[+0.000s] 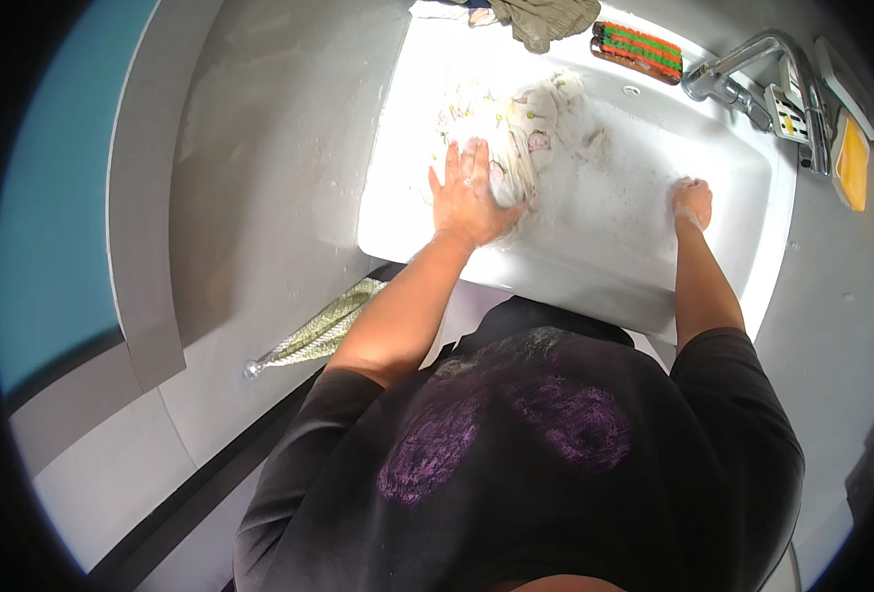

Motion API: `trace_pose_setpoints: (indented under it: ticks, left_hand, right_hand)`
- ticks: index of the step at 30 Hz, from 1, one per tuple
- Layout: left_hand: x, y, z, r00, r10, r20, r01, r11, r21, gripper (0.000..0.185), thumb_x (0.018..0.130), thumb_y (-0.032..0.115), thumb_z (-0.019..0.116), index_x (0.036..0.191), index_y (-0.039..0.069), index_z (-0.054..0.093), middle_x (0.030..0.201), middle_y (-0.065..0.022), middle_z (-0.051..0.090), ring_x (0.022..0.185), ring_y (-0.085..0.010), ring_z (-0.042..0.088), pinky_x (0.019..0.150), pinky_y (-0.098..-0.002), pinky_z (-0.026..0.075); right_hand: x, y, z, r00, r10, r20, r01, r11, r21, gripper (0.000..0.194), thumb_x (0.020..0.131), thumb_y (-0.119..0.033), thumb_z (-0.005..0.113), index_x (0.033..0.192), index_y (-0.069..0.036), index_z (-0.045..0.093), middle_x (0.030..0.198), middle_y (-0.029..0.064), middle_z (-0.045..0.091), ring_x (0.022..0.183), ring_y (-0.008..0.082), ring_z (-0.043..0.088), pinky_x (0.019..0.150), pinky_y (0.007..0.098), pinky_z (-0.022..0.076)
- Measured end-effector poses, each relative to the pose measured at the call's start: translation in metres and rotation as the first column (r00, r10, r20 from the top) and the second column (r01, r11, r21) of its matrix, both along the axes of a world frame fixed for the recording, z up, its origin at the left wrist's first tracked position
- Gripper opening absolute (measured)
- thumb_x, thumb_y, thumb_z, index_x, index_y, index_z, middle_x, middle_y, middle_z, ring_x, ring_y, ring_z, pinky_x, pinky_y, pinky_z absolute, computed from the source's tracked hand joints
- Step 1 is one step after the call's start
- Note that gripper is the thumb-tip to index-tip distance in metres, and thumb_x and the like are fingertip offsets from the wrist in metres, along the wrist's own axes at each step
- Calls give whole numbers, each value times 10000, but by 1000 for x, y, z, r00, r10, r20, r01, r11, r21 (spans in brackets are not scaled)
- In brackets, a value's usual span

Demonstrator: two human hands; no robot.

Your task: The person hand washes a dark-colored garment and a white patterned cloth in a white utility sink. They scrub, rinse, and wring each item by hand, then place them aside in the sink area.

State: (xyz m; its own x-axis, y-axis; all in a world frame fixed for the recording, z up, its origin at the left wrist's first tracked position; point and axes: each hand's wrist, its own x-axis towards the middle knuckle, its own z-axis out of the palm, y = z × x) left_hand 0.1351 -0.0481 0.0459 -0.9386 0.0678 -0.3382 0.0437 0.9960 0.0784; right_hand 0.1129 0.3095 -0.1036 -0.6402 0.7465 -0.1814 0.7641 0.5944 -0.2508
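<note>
A wet white cloth garment (533, 140) with small printed figures lies bunched on the brightly lit left part of a white sink (592, 274). My left hand (470, 196) presses flat on its near side, fingers spread, with suds on them. At the basin's right side is my right hand (692, 201), its fingers curled and foam at the wrist. Whether anything is inside that hand is hidden. Thin suds and grayish water (614, 177) cover the basin floor between the two hands.
A scrub brush (637, 52) with orange and green bristles rests on the back rim beside a chrome faucet (740, 74). Olive cloth (548, 18) hangs over the far edge. A soap dish (786, 115) and a yellow item (851, 159) stand right. A greenish towel (326, 322) hangs left.
</note>
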Motion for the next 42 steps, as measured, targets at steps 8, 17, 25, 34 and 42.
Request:
trace_pose_setpoints:
  ticks: [8, 17, 25, 34, 42]
  left_hand:
    - [3, -1, -3, 997, -1, -74, 6, 998, 65, 1019, 693, 658, 676, 1490, 164, 275, 1552, -99, 233, 1452, -314, 129, 1133, -590, 162]
    - [3, -3, -7, 998, 39, -59, -33, 994, 100, 999, 660, 634, 715, 1453, 159, 336, 1559, -62, 217, 1450, -303, 128, 1137, -566, 166]
    - [2, -7, -12, 998, 25, -58, -18, 992, 122, 923, 664, 595, 731, 1387, 122, 405, 1556, -63, 223, 1451, -310, 117, 1140, -579, 143]
    - [4, -10, -20, 980, -134, -150, 155, 979, 136, 941, 760, 522, 667, 1495, 114, 246, 1575, -93, 188, 1462, -294, 106, 1162, -560, 60]
    - [-8, 1, -4, 984, -120, 130, 131, 988, -80, 1012, 765, 581, 643, 1516, 101, 164, 1588, -55, 131, 1464, -280, 84, 1173, -527, 62]
  right_hand:
    - [-34, -109, 48, 964, -76, -256, -249, -603, -758, 394, 933, -260, 564, 1193, 35, 567, 1200, 148, 600, 1000, 259, 628, 862, 366, 502]
    - [-44, -47, 38, 903, 406, 140, -249, 760, -600, 431, 955, -406, 494, 1196, -73, 624, 1212, 111, 634, 1072, 281, 611, 880, 427, 485]
    - [-21, -87, 16, 988, -116, -105, -114, -75, -991, 395, 887, -444, 572, 996, -85, 696, 900, 82, 646, 944, 249, 643, 802, 437, 527]
    - [-66, -242, 101, 652, 679, -338, -717, 697, 17, 316, 895, -376, 572, 973, -82, 659, 1099, 153, 584, 1085, 320, 588, 882, 451, 480]
    - [-53, -243, 85, 343, 865, -367, -929, 369, 0, 154, 826, -283, 624, 852, -135, 658, 870, 68, 585, 930, 289, 595, 771, 441, 468]
